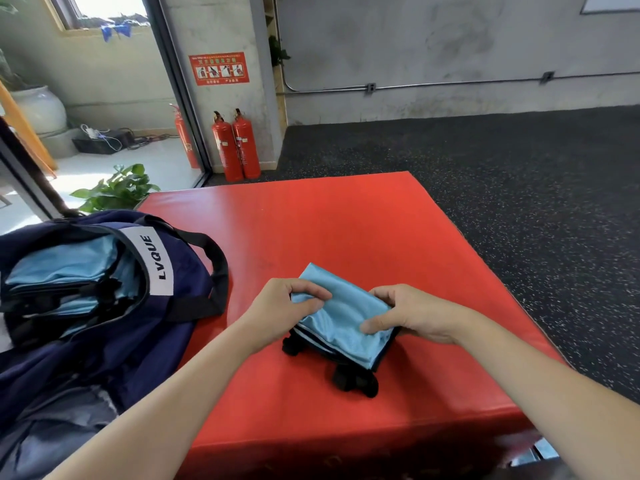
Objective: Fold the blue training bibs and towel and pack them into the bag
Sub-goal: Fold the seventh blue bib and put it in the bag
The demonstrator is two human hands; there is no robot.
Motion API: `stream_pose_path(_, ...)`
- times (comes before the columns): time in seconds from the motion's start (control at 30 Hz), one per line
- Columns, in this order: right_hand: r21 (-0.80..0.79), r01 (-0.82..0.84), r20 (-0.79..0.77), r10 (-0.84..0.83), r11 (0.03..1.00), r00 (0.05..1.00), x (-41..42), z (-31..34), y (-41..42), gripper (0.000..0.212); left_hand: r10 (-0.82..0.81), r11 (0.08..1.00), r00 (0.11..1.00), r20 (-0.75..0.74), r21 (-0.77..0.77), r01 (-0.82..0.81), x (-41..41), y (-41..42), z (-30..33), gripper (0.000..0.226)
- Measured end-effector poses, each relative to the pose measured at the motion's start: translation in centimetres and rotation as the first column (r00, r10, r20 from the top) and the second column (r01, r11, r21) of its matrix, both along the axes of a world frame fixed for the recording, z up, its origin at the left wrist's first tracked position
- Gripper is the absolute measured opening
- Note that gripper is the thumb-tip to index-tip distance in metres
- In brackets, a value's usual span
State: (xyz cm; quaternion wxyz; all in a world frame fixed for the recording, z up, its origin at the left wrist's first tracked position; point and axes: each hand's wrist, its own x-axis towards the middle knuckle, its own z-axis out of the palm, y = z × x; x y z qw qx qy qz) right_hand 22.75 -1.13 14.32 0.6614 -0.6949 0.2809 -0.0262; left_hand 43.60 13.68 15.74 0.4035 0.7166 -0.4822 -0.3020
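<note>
Your left hand [280, 308] pinches the left edge of a folded light blue bib [341, 318], thumb on top and fingers curled over the cloth. Your right hand [407, 315] grips the bib's right side, thumb pressed down on the top layer near the front and the fingers tucked under the edge. Both hands are closed on the fabric.

The bib lies on the red tabletop [346, 223], near its front half and a little right of centre. It is folded into a small rectangular packet, with several layers and dark trim showing along the near edge. Black straps [356, 379] stick out from under the packet toward you, resting on the red surface.

The navy bag [180, 271] sits at the left, overlapping the tabletop's left edge, well apart from the bib in your hands. Its top is open, and a stack of folded light blue bibs [65, 268] already lies inside. A white label reading LVQUE [157, 259] runs across the bag's rim, and a black handle [216, 271] loops onto the tabletop beside it.

Two red fire extinguishers [237, 145] stand against the wall beyond the far edge.
</note>
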Motion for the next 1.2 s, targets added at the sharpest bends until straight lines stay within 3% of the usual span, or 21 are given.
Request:
stream_pose_path(0.1, 0.011, 0.000, -0.004, 0.000, 1.000, 1.000, 0.2, 0.4, 0.8, 0.048, 0.095, 0.993, 0.995, 0.013, -0.076, -0.094, 0.5, 1.4, 0.2, 0.018)
stream_pose_path(0.2, -0.056, 0.180, 0.129, -0.172, 0.982, 0.977, 1.3, 1.0, 2.0, 0.047, 0.175, 0.973, 0.985, -0.001, -0.156, -0.173, 0.9, 3.1, 0.9, 0.018)
stream_pose_path(0.37, 0.014, 0.470, 0.350, -0.444, 0.883, 0.825, 4.1, 1.9, 5.3, 0.034, 0.231, 0.950, 0.966, -0.115, -0.187, -0.250, 1.1, 6.0, 1.8, 0.031)
stream_pose_path(0.47, -0.159, 0.577, 0.439, -0.466, 0.801, 0.768, 5.9, 1.7, 7.6, 0.029, 0.296, 0.929, 0.955, -0.010, -0.232, -0.290, 1.8, 8.1, 1.9, 0.039)
stream_pose_path(0.53, -0.225, 0.562, 0.476, -0.413, 0.796, 0.776, 7.1, 1.9, 9.0, 0.032, 0.341, 0.904, 0.939, -0.035, -0.262, -0.338, 2.4, 9.8, 2.1, 0.041)
stream_pose_path(0.6, -0.163, 0.513, 0.501, -0.378, 0.843, 0.779, 8.5, 2.5, 10.4, 0.028, 0.424, 0.857, 0.905, -0.042, -0.304, -0.416, 3.1, 11.6, 2.4, 0.040)
stream_pose_path(0.67, -0.119, 0.473, 0.506, -0.356, 0.873, 0.786, 10.2, 3.1, 12.0, 0.020, 0.515, 0.785, 0.854, -0.072, -0.360, -0.504, 4.1, 13.3, 2.6, 0.039)
stream_pose_path(0.8, -0.213, 0.426, 0.503, -0.276, 0.879, 0.819, 15.0, 4.0, 15.5, 0.030, 0.677, 0.610, 0.719, -0.154, -0.428, -0.666, 6.4, 16.8, 2.7, 0.032)
stream_pose_path(0.93, -0.251, 0.340, 0.488, -0.185, 0.906, 0.853, 20.2, 5.6, 18.9, 0.021, 0.772, 0.475, 0.605, -0.194, -0.456, -0.752, 9.3, 20.5, 2.8, 0.028)
stream_pose_path(1.07, -0.306, 0.214, 0.417, -0.071, 0.928, 0.906, 25.4, 6.4, 21.3, 0.021, 0.841, 0.408, 0.524, -0.135, -0.477, -0.779, 12.7, 23.2, 2.9, 0.032)
stream_pose_path(1.2, -0.366, 0.166, 0.357, -0.027, 0.916, 0.934, 30.0, 6.8, 22.6, 0.032, 0.882, 0.407, 0.471, -0.011, -0.485, -0.774, 16.3, 24.0, 2.9, 0.039)
